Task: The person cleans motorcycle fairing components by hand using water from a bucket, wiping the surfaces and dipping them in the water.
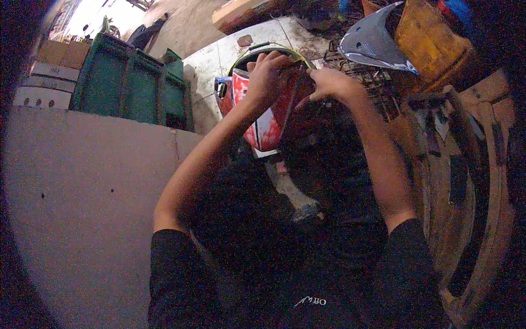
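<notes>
A red and white curved panel, which looks like a motorcycle cowl, is in front of me with a dark hollow behind its upper edge. My left hand is over its top, fingers curled down into the dark part. On the other side my right hand is bent inward at the panel's right edge, thumb and forefinger closing near a yellow-green cable. The cable arches around the far side of the hollow. Shadow hides whatever the fingertips grip. Below the panel a pale, worn strip-shaped part lies against the dark area.
At the left stand a pale board, a green metal cabinet and stacked boxes. Beyond the panel are white floor tiles. A grey curved fairing and a yellow container lie far right; wooden slats line the right.
</notes>
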Motion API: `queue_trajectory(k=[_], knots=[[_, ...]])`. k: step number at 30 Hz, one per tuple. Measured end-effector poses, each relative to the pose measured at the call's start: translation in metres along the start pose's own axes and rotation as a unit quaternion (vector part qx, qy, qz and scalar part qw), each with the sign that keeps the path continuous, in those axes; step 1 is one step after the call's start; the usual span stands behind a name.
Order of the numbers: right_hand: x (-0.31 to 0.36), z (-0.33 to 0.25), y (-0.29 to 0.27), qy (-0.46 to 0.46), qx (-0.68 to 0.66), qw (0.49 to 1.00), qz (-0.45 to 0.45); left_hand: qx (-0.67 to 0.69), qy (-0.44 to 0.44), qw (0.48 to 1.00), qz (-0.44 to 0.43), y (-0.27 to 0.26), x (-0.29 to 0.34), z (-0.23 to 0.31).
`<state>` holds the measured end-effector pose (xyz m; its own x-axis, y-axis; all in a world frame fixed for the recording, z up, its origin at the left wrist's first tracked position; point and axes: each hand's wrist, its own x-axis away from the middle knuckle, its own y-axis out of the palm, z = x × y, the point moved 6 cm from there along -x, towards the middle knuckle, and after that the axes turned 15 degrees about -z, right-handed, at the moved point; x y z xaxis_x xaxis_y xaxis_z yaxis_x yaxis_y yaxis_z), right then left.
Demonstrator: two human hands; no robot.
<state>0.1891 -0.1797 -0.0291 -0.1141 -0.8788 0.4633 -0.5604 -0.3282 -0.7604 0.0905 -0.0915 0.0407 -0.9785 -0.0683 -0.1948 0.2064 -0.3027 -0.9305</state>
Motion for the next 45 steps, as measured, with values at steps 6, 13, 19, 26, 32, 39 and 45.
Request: queue_trajectory(k=[6,13,19,26,32,39,45], knots=[[0.004,0.001,0.001,-0.026,-0.026,0.999,0.021,-0.004,-0.007,0.989,-0.147,0.000,0.027,-0.015],[0.000,0.000,-0.002,-0.050,-0.019,0.999,0.009,-0.048,0.023,0.997,-0.058,0.003,0.006,-0.002],[-0.004,0.004,0.000,-0.033,0.008,0.999,0.032,0.023,0.069,0.986,-0.152,0.026,0.001,-0.030],[-0.001,0.005,0.000,-0.018,-0.010,1.000,0.016,-0.032,0.082,0.980,-0.180,0.009,0.007,-0.008],[-0.003,-0.002,-0.001,-0.022,0.004,1.000,0.019,0.089,0.068,0.988,-0.106,0.011,-0.005,-0.027],[0.003,-0.014,-0.008,-0.006,0.018,1.000,-0.006,0.058,0.071,0.969,-0.230,-0.013,0.025,-0.013],[0.000,-0.017,-0.002,0.004,0.023,1.000,-0.016,0.041,0.013,0.994,-0.101,-0.010,0.015,-0.024]])
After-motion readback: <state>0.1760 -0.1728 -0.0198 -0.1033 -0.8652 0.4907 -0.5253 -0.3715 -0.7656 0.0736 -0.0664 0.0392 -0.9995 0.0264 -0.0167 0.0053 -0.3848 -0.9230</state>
